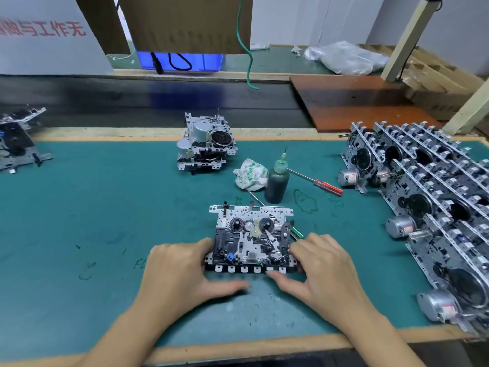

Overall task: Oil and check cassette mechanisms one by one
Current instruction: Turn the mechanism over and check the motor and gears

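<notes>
A cassette mechanism (251,238) lies flat on the green mat (105,207) in front of me, reels and levers facing up. My left hand (182,274) grips its left front corner, thumb stretched along the mat below the key row. My right hand (322,266) grips the right front corner, its thumb touching the keys. A dark green oil bottle (276,181) with a needle tip stands just behind the mechanism. A green-handled tool (297,232) lies by the mechanism's right edge, partly hidden by my right hand.
Two stacked mechanisms (206,143) sit at the mat's back centre. Rows of several mechanisms (423,197) with motors fill the right side. A crumpled rag (250,174) and a red-handled screwdriver (321,184) lie near the bottle. Another mechanism (18,144) sits at the far left.
</notes>
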`<state>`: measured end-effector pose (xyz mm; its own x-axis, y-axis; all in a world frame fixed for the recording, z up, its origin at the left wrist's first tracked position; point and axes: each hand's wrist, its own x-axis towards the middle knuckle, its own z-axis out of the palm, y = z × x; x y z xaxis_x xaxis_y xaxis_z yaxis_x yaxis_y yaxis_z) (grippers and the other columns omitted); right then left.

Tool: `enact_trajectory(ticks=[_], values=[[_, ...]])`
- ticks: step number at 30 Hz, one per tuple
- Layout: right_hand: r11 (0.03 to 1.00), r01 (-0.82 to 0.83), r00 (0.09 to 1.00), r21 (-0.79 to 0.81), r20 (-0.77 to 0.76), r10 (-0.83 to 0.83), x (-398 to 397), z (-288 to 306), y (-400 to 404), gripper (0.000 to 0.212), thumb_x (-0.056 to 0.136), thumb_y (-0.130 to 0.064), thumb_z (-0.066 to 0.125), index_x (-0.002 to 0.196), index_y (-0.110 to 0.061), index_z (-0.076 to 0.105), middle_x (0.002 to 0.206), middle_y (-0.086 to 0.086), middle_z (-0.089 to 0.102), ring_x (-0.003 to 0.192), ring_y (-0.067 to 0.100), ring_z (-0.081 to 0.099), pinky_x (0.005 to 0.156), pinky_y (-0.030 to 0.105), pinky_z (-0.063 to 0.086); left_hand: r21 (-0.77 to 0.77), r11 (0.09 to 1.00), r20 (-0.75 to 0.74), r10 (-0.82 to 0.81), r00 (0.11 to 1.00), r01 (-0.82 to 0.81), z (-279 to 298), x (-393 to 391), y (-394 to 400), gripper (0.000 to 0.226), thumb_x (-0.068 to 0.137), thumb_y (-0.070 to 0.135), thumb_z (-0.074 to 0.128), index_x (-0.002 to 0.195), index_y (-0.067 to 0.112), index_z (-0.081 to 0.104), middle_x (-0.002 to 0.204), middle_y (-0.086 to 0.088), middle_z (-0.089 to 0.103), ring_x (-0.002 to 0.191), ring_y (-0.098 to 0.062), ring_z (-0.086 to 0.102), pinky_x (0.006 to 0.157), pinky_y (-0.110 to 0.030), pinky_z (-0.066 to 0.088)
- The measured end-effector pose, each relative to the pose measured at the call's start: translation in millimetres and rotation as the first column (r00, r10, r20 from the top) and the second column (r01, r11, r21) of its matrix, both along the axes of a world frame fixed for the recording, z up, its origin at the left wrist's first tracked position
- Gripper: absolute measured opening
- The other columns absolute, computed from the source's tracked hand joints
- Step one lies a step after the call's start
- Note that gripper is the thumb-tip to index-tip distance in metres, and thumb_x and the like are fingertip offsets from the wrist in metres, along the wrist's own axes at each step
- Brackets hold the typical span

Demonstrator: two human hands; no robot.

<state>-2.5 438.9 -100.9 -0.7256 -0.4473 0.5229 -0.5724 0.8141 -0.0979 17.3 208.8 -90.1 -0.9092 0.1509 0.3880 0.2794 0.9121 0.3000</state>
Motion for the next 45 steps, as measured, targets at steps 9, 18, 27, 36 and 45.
enact_trajectory(ticks=[9, 18, 27, 36, 45], values=[[0.998, -0.045, 0.997, -0.042, 0.067, 0.048, -3, 2, 1, 0.052, 0.072, -0.065, 0.055, 0.056, -0.019, 0.041, 0.054, -0.007, 0.041, 0.053, 0.014, 0.037, 0.059, 0.023, 0.024, -0.015, 0.998, -0.027, 0.054, 0.998, -0.054, -3, 2, 6, 0.066, 0.059, 0.078, 0.048, 0.045, 0.014, 0.045, 0.031, -0.001, 0.037, 0.028, -0.020, 0.044, 0.033, -0.024, 0.028], [0.999, 0.026, 0.999, -0.018, 0.033, -0.025, -2, 2, 0, 0.054, 0.074, -0.069, 0.047, 0.054, -0.020, 0.040, 0.050, -0.008, 0.041, 0.053, 0.009, 0.028, 0.053, 0.024, 0.027, 0.075, 0.993, 0.014, -0.093, 0.996, 0.092, 3, 4, 1, 0.057, 0.052, 0.083, 0.051, 0.060, 0.033, 0.024, 0.034, 0.007, 0.038, 0.031, -0.012, 0.042, 0.035, -0.024, 0.035], [0.988, 0.152, 0.982, -0.007, -0.113, -0.152, 0, 3, -6, 0.063, 0.070, -0.072, 0.045, 0.043, -0.016, 0.039, 0.039, -0.005, 0.036, 0.037, 0.014, 0.033, 0.050, 0.019, 0.022, -0.020, 0.978, 0.007, -0.208, 0.978, 0.208, 4, -1, -8, 0.057, 0.060, 0.075, 0.053, 0.052, 0.021, 0.037, 0.035, 0.005, 0.039, 0.031, -0.013, 0.041, 0.034, -0.018, 0.033], [0.994, -0.025, 0.999, 0.109, -0.040, 0.030, -2, 4, 7, 0.052, 0.077, -0.063, 0.047, 0.054, -0.017, 0.044, 0.052, -0.006, 0.042, 0.050, 0.012, 0.034, 0.053, 0.024, 0.027, 0.011, 0.977, 0.009, -0.214, 0.977, 0.214, 0, 3, -10, 0.056, 0.060, 0.074, 0.056, 0.054, 0.025, 0.031, 0.036, 0.006, 0.036, 0.034, -0.009, 0.037, 0.036, -0.019, 0.030], [0.999, 0.022, 0.999, 0.024, -0.035, -0.021, -1, 5, 3, 0.054, 0.069, -0.065, 0.052, 0.050, -0.016, 0.043, 0.050, -0.005, 0.041, 0.051, 0.014, 0.036, 0.054, 0.024, 0.024, 0.059, 0.972, 0.045, -0.230, 0.972, 0.227, -2, 2, -12, 0.055, 0.059, 0.072, 0.058, 0.057, 0.030, 0.023, 0.036, 0.010, 0.026, 0.039, -0.009, 0.037, 0.041, -0.018, 0.029]])
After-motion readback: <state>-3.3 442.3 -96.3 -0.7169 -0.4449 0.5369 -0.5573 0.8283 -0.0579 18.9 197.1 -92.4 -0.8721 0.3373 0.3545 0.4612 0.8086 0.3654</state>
